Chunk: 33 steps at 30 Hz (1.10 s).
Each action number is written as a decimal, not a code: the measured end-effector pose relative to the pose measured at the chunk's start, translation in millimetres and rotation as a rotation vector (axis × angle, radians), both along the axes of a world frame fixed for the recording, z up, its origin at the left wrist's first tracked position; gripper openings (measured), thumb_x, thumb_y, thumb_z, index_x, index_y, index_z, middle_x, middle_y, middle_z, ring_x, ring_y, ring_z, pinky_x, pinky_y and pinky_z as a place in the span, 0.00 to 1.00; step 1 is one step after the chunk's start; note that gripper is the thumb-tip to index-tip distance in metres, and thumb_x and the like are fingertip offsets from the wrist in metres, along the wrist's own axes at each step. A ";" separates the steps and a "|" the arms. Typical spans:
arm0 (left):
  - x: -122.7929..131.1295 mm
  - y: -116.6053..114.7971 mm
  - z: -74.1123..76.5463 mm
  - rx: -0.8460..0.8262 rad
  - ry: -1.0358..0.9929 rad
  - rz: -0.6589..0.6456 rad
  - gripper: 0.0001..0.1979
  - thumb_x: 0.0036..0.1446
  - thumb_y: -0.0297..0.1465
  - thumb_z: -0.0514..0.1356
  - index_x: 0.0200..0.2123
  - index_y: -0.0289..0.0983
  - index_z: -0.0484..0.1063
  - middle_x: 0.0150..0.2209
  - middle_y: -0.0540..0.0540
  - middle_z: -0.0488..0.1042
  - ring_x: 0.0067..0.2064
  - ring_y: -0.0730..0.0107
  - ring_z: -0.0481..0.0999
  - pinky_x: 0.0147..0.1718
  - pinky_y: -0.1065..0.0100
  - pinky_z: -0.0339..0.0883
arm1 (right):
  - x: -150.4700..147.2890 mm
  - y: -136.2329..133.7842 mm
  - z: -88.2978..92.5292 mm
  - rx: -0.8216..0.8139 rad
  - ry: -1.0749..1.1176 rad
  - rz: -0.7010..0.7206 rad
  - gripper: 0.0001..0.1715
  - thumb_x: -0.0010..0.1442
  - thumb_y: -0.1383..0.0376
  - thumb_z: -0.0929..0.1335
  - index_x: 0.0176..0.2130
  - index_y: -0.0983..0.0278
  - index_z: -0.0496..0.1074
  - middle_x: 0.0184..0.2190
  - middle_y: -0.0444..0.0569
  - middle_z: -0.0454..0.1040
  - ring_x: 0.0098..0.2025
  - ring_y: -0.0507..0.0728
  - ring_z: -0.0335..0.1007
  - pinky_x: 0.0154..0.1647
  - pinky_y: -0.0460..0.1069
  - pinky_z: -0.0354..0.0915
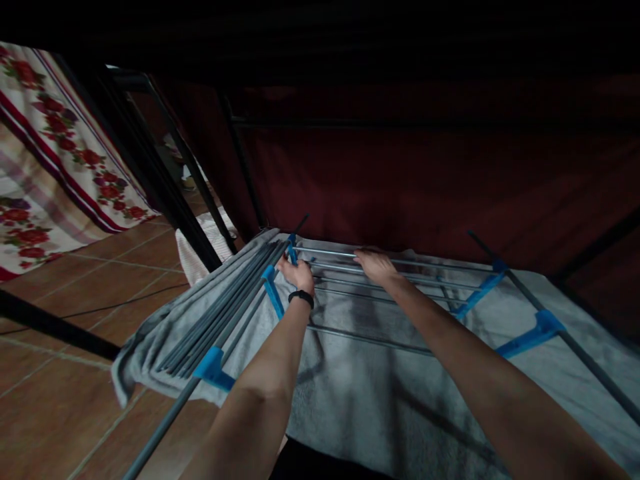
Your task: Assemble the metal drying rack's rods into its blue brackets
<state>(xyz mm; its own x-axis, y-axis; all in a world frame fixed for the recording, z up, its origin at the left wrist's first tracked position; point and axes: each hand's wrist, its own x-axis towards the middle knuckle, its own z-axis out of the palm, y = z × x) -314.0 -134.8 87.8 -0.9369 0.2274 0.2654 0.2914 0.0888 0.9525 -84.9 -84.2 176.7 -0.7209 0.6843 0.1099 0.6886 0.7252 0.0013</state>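
A grey drying rack (360,337) with blue plastic joints lies spread out low in front of me, over a grey towel (360,400). My left hand (299,273), with a black band on the wrist, is closed around a blue joint (292,251) at the rack's far left corner. My right hand (374,264) rests on the far grey rods, fingers curled over one of them. A folded wing of several grey rods (220,313) lies along the left side.
Terracotta floor tiles (75,293) lie to the left. A floral cloth (45,153) hangs at the far left. Black metal frame bars (165,180) stand behind the rack. A dark red fabric wall (425,180) closes the back. A white cloth (200,250) lies by the bars.
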 end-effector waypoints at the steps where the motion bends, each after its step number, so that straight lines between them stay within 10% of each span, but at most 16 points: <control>1: -3.6 3.0 -1.4 0.035 -0.012 0.001 0.31 0.55 0.20 0.60 0.64 0.34 0.67 0.65 0.33 0.69 0.70 0.51 0.68 0.70 0.54 0.59 | -0.4 0.8 -0.3 -0.004 -0.011 -0.004 0.22 0.79 0.61 0.57 0.60 0.60 0.73 0.59 0.56 0.78 0.58 0.61 0.75 0.58 0.52 0.67; 8: -23.1 24.5 -1.0 0.208 0.006 -0.169 0.24 0.60 0.24 0.60 0.61 0.37 0.72 0.62 0.38 0.76 0.68 0.58 0.71 0.72 0.59 0.57 | -7.2 2.3 1.1 0.032 -0.105 -0.062 0.25 0.79 0.54 0.55 0.61 0.60 0.71 0.57 0.58 0.80 0.57 0.62 0.78 0.54 0.52 0.69; 33: -8.1 17.1 21.5 -0.018 -0.013 -0.030 0.21 0.67 0.23 0.55 0.61 0.32 0.74 0.66 0.30 0.72 0.72 0.51 0.67 0.73 0.50 0.55 | -11.2 7.8 8.1 0.001 -0.150 -0.079 0.32 0.79 0.50 0.52 0.61 0.60 0.72 0.55 0.60 0.82 0.56 0.65 0.79 0.55 0.55 0.69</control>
